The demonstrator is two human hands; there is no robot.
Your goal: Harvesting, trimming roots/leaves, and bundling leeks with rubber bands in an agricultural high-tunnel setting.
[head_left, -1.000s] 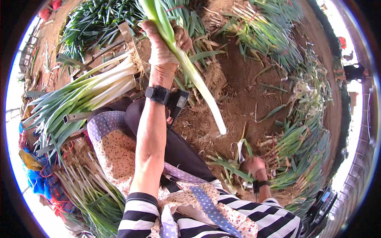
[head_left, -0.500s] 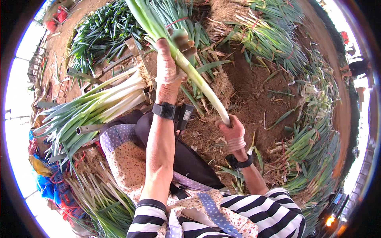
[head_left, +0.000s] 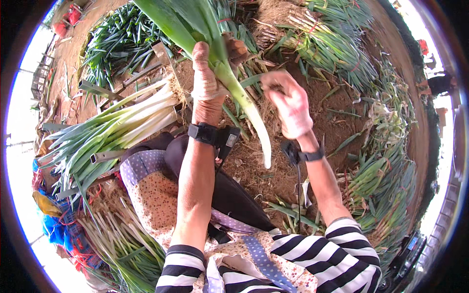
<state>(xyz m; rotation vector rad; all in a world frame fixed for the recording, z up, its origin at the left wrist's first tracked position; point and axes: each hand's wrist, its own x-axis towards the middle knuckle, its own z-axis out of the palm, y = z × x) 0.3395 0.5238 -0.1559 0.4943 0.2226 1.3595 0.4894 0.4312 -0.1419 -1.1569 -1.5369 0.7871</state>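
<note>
Fingers of the left hand [head_left: 207,80] stay clamped round the leek [head_left: 229,85] at its stalk — the right hand [head_left: 290,105], lately at the white tip below, now rises beside, loosely curled on a thin peeled strip.

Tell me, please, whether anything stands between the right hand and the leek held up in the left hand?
Nothing visible does. The left hand grips the leek where green turns to white. The right hand is raised just beside the stalk, with only open air above the soil between them.
</note>
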